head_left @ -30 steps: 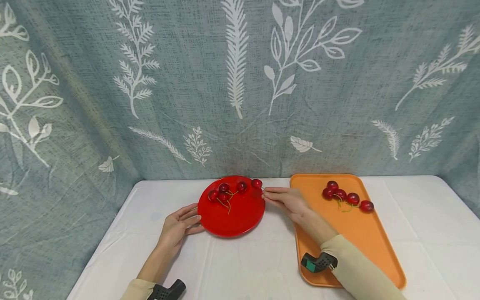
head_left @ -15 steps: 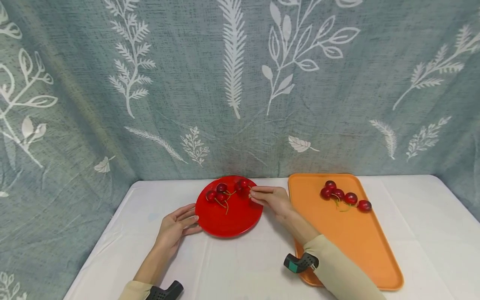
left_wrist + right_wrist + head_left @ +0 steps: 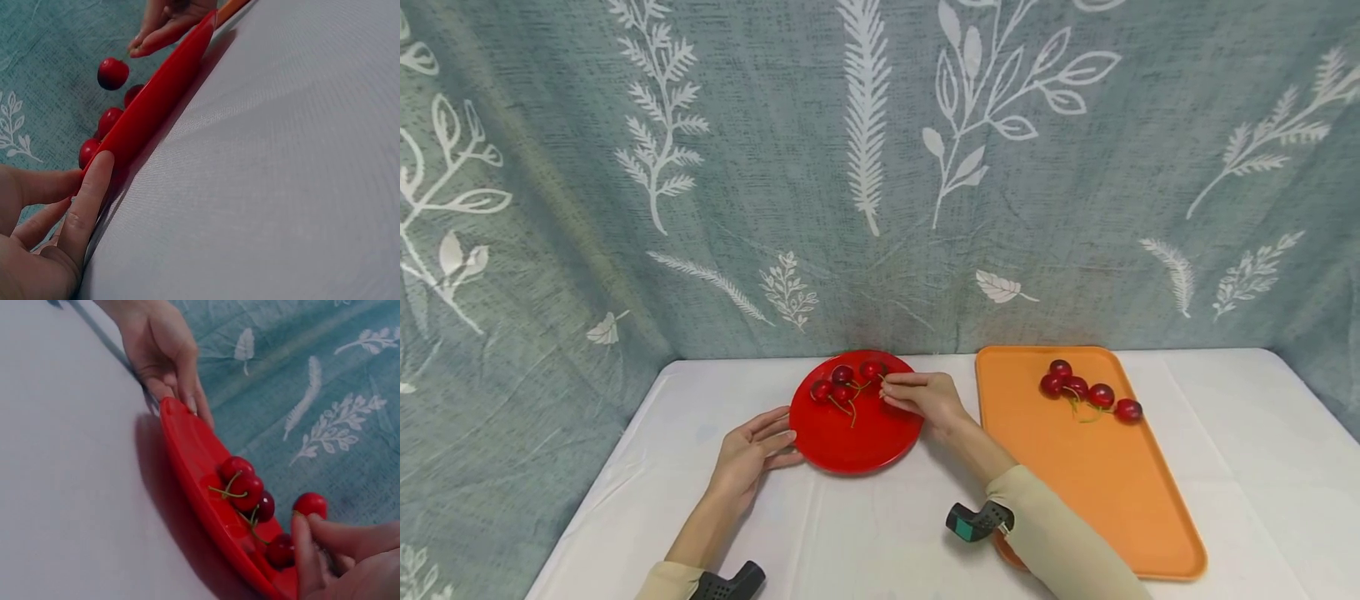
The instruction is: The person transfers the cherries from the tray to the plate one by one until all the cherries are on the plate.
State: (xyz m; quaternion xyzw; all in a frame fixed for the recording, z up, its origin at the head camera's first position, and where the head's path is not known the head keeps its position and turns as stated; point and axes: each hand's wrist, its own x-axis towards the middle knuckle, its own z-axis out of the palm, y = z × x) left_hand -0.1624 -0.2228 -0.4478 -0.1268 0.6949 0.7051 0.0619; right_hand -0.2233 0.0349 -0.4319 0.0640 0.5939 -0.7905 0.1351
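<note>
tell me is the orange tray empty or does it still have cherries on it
Not empty. Five cherries lie in a cluster at the far end of the orange tray; the rest of it is bare.

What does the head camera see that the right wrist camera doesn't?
Only the head view shows the orange tray with its five cherries, the whole white table, and both arms in cream sleeves. Only the right wrist view shows, close up, the right hand pinching one cherry just above the others, and the green stems lying on the fruit. Both show the red plate, the left hand touching its rim, the cherries on the plate, and the leaf-patterned curtain.
</note>
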